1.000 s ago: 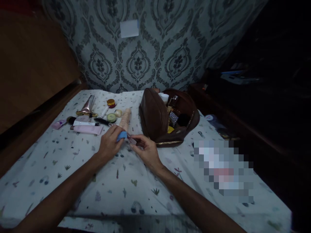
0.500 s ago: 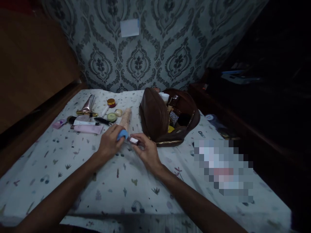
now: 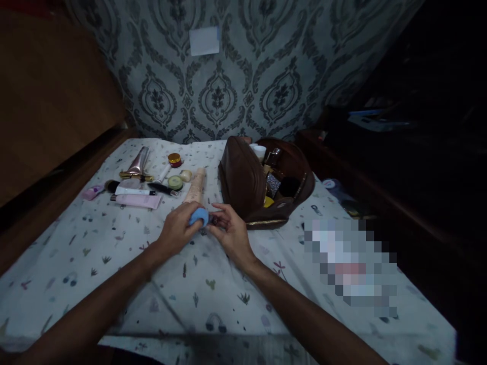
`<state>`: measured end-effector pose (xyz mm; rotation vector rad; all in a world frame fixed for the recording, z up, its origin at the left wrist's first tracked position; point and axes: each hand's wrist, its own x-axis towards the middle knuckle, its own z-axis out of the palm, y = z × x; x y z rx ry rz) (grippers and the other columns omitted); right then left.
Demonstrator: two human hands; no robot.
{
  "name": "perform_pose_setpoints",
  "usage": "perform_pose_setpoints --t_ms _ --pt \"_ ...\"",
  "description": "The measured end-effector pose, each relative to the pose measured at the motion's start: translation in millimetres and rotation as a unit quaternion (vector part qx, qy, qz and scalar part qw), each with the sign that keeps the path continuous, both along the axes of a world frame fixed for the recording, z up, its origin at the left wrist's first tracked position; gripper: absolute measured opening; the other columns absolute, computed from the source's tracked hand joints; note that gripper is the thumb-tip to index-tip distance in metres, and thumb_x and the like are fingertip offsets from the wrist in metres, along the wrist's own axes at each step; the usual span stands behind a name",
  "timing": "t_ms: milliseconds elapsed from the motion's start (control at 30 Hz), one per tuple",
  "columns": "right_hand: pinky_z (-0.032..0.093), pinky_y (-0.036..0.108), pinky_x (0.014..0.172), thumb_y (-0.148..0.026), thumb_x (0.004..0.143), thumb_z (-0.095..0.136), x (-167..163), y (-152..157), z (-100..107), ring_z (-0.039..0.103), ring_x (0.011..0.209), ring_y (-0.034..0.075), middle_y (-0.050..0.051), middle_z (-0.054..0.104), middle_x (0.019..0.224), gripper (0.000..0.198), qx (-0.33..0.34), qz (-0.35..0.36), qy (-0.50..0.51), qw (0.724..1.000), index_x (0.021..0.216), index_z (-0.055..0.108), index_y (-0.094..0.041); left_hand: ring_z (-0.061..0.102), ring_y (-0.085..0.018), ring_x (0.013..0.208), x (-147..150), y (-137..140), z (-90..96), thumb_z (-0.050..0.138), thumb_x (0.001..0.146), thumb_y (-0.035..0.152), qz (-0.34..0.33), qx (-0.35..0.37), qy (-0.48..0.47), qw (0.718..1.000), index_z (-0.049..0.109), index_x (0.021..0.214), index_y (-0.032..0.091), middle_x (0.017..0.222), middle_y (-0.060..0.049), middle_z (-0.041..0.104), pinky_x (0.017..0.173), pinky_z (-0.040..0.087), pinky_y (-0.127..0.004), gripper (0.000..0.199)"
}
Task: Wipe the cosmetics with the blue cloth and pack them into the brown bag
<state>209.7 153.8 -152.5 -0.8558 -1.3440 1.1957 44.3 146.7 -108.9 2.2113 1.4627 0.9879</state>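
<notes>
I get a dim, bluish feed; faint glint on the zip [image 3: 265,223] of the brown bag [image 3: 241,177]; near-black far right of bag, detail lost; coarse pixel blocks [image 3: 350,266] to its near right; light source unclear.

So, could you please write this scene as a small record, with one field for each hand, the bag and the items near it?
Left hand: grasps a blue item
Right hand: at a small dark item, mostly hidden; firmness of grip unclear
Brown bag: open, with a yellow item among its contents
Just beyond left hand: beige tube
Other items left of bag: pink tube, green-topped jar, red jar with gold top
Surface: white printed cloth
Pixelated patch: right side; content cannot be told
</notes>
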Motion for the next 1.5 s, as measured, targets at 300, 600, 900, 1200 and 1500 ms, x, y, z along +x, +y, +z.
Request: perform_pose_setpoints --t_ms 300,600,900,1200,1500 --pt "0.056 0.032 0.088 -0.018 0.07 0.07 1 1 1 0.067 0.089 0.017 0.001 0.07 0.095 0.029 0.036 -0.004 -0.009 0.999 0.099 0.065 -0.023 0.056 -0.017 0.066 -3 6 0.2 0.047 0.086 0.034 -0.025 -0.131 -0.067 0.989 0.058 0.078 0.02 0.069 0.001 0.06 0.062 0.044 -0.026 0.019" --pt "0.057 0.032 0.081 -0.03 0.068 0.078 2 6 4 0.068 0.082 0.018 0.003 0.07 0.087 0.03 -0.036 -0.038 0.044 0.998 0.093 0.064 -0.02 0.053 -0.014 0.068 -4 11 3.5 0.057 0.073 0.03 -0.032 -0.177 -0.241 0.954 0.059 0.083 0.018 0.077 0.0 0.059 0.059 0.044 -0.023 0.016" --pt "0.057 0.029 0.075 -0.019 0.069 0.069 2 0 3 0.066 0.076 0.016 0.001 0.071 0.082 0.018 0.055 -0.022 -0.035 0.998 0.086 0.07 -0.02 0.052 -0.013 0.064 -2 13 0.6 0.066 0.066 0.035 -0.026 -0.249 -0.253 0.934 0.061 0.075 0.017 0.068 0.002 0.057 0.058 0.043 -0.022 0.02" --pt "0.056 0.028 0.079 -0.026 0.068 0.077 3 -2 14 0.066 0.084 0.017 0.002 0.07 0.089 0.027 0.01 -0.022 0.051 0.998 0.094 0.07 -0.019 0.058 -0.014 0.055 -6 10 17.6 0.077 0.05 0.029 0.071 -0.355 -0.389 0.847 0.066 0.087 0.017 0.065 0.002 0.065 0.052 0.046 -0.022 0.041" --pt "0.052 0.023 0.068 -0.026 0.074 0.071 13 -17 47 0.063 0.075 0.015 0.001 0.069 0.084 0.02 0.012 -0.026 -0.014 0.999 0.092 0.069 -0.019 0.065 -0.017 0.067 5 -2 19.8 0.081 0.052 0.031 0.069 -0.309 -0.419 0.851 0.069 0.09 0.019 0.083 -0.002 0.072 0.061 0.054 -0.024 0.042"
